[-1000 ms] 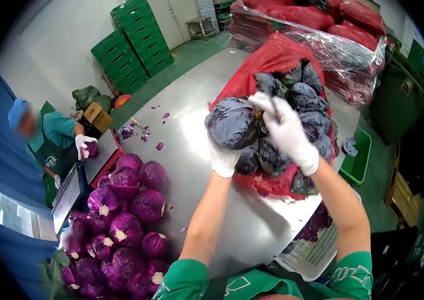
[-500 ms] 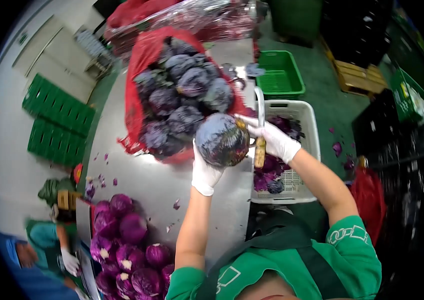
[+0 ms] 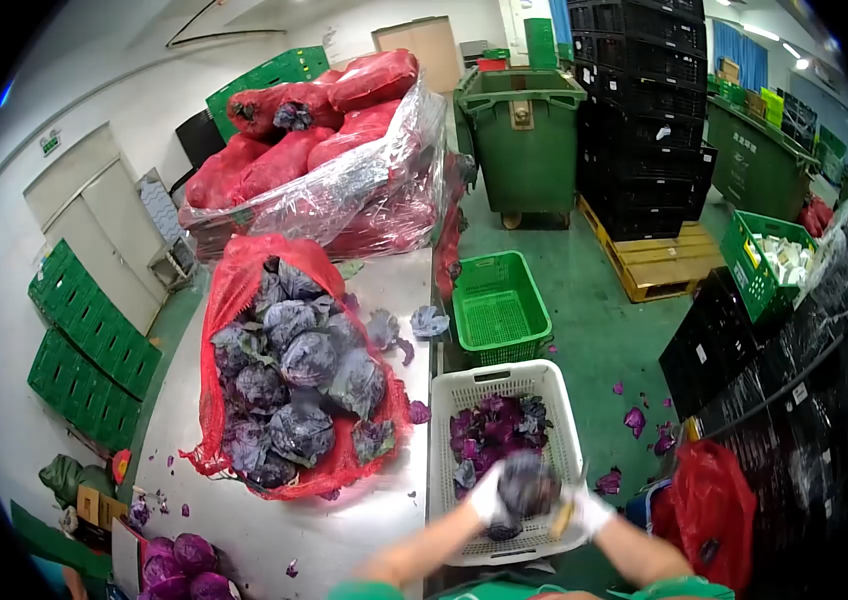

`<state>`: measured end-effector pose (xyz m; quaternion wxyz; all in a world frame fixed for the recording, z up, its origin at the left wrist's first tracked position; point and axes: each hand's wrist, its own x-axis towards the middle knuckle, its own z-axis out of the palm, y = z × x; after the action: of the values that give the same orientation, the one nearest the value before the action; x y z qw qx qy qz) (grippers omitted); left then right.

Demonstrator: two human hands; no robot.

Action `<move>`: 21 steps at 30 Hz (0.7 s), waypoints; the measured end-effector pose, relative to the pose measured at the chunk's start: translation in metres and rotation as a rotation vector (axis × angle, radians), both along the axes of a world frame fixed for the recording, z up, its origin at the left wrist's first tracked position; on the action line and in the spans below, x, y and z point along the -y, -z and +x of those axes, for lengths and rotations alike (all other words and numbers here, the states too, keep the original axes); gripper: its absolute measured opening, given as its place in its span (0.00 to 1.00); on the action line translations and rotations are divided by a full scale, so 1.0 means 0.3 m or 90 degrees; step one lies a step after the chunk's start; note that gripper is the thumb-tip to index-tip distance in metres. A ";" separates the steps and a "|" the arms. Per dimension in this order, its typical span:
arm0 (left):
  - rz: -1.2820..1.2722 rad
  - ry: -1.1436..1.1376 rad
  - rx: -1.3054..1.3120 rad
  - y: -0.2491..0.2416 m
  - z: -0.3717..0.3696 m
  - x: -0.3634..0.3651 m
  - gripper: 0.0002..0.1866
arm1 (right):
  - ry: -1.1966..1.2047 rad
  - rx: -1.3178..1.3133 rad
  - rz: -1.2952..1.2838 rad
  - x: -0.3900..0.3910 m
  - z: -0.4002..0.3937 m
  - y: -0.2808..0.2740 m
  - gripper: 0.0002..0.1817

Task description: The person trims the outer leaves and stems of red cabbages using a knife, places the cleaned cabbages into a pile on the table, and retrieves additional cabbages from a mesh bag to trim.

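Note:
Over the white crate, my gloved left hand grips a dark purple cabbage, blurred by motion. On its other side, my gloved right hand is closed around a knife with a wooden handle; its blade hardly shows. Loose purple cabbage leaves lie in the crate below. To the left on the metal table, an open red mesh bag spills uncut cabbages. Shiny trimmed cabbages are piled at the lower left.
Beyond the white crate stands a green crate. Wrapped full red sacks are stacked behind the table. A green wheeled bin and black crates on a pallet stand farther back. A red bag is at right.
My hands have carried the cabbage from above the table to the right, over the white crate. The head view has tilted up, showing more of the room.

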<state>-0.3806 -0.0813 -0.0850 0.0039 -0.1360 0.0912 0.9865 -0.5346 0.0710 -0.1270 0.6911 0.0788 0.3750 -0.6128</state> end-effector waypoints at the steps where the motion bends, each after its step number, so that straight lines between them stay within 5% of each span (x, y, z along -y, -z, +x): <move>1: -0.081 -0.078 0.034 -0.111 -0.128 0.168 0.23 | -0.009 0.017 -0.116 0.166 -0.134 -0.048 0.27; 4: -0.390 -0.356 0.064 -0.882 -0.421 0.625 0.31 | 0.246 -0.196 -0.177 0.640 -0.475 -1.057 0.31; 6: -0.563 -0.512 0.110 -1.285 -0.530 0.785 0.40 | 0.272 -0.317 -0.346 0.933 -0.761 -1.428 0.31; 8: -0.739 -0.577 0.233 -1.380 -0.626 0.893 0.46 | 0.293 -0.472 -0.477 1.126 -0.853 -1.718 0.31; 9: -0.962 -0.662 0.277 -1.311 -0.679 0.954 0.43 | 0.296 -0.570 -0.513 1.174 -0.807 -1.771 0.32; 10: -1.145 -0.623 0.362 -1.273 -0.660 0.912 0.40 | 0.274 -0.601 -0.497 1.227 -0.769 -1.750 0.31; 12: -1.237 -0.449 0.356 -1.061 -0.639 0.881 0.41 | 0.226 -0.585 -0.445 1.301 -0.706 -1.610 0.31; 14: -1.304 -0.240 0.448 -0.835 -0.560 0.896 0.44 | 0.138 -0.588 -0.330 1.375 -0.670 -1.311 0.24; 15: -1.263 -0.164 0.468 -0.830 -0.462 0.854 0.43 | 0.053 -0.542 -0.399 1.405 -0.679 -1.100 0.17; 17: -1.335 -0.187 0.511 -0.687 -0.314 0.861 0.40 | -0.071 -0.549 -0.238 1.366 -0.567 -0.814 0.19; 19: -1.352 -0.191 0.587 -0.708 -0.077 0.785 0.36 | -0.144 -0.473 -0.227 1.309 -0.440 -0.575 0.21; 21: -1.418 -0.343 0.633 -0.637 0.145 0.734 0.30 | -0.130 -0.441 -0.184 1.243 -0.262 -0.443 0.21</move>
<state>-0.3372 -0.3014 0.1062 -0.2813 -0.4374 0.8340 0.1845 -0.6133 -0.3017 0.0059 0.5849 -0.2688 0.5022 -0.5774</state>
